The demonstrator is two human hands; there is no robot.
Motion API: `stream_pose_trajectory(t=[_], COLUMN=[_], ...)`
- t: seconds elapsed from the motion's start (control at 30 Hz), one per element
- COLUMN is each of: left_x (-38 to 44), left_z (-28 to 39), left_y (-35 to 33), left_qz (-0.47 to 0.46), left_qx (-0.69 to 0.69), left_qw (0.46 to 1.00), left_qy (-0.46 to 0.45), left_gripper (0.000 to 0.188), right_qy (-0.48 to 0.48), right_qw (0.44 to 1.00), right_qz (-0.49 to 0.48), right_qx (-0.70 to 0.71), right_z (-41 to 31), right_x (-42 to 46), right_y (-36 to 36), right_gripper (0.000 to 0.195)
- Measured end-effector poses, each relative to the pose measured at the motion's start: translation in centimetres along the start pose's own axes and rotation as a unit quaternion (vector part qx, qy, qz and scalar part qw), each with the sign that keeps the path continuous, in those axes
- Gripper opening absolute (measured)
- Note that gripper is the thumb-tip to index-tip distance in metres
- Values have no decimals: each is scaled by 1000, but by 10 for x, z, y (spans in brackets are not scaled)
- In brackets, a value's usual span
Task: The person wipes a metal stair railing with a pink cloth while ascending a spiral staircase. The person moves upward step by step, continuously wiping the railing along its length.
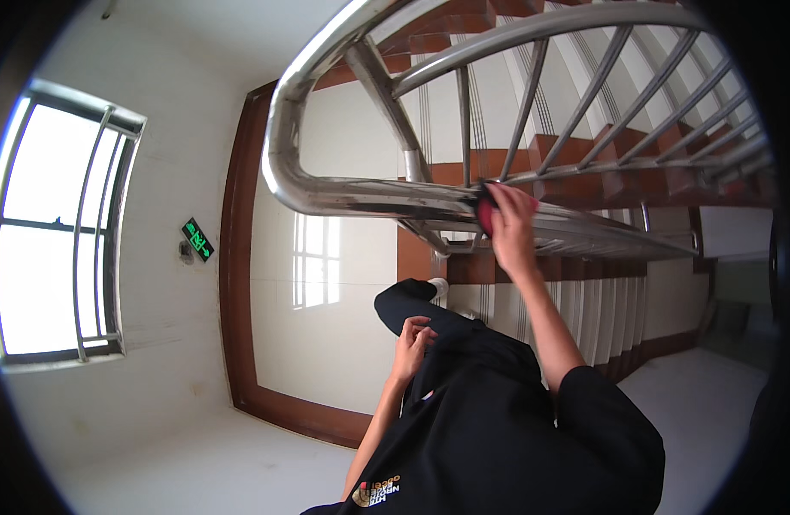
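Note:
My right hand presses a dark red and black cloth around the stainless steel handrail of a staircase. The cloth is blurred and partly covered by my fingers. Held low in front of my body, my left hand is empty, its fingers loosely bent and apart, over my black trousers. To the left of the cloth the handrail runs to a rounded bend and turns back up along the other flight.
Steel balusters line the flight at the top right. More stairs run beside my legs. A tiled landing with a brown border lies to the left, below a wall with a green exit sign and a barred window.

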State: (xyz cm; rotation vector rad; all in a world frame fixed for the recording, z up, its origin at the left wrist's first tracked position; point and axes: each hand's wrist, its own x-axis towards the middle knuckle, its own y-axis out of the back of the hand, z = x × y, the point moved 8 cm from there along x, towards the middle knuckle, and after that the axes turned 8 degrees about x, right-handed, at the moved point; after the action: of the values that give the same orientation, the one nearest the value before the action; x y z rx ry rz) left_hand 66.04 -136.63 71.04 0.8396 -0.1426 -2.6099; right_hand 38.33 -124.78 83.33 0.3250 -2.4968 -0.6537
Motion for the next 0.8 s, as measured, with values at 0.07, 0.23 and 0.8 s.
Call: stream_pose_trajectory(t=[0.07, 0.23, 0.8], left_x=[9, 36, -28], left_z=[-4, 36, -41], left_y=[5, 11, 3], left_qz=[-15, -45, -53], left_qx=[2, 70, 32], left_qw=[1000, 995, 996], left_qy=[-18, -57, 60], left_gripper=[23, 23, 23], right_qy=[16, -8, -16], right_qw=[999, 993, 997], right_qz=[-31, -71, -14], right_qx=[9, 92, -73], right_z=[-53, -71, 19], right_x=[10, 5, -5], right_y=[-25, -41, -5], right_gripper=[42, 50, 31])
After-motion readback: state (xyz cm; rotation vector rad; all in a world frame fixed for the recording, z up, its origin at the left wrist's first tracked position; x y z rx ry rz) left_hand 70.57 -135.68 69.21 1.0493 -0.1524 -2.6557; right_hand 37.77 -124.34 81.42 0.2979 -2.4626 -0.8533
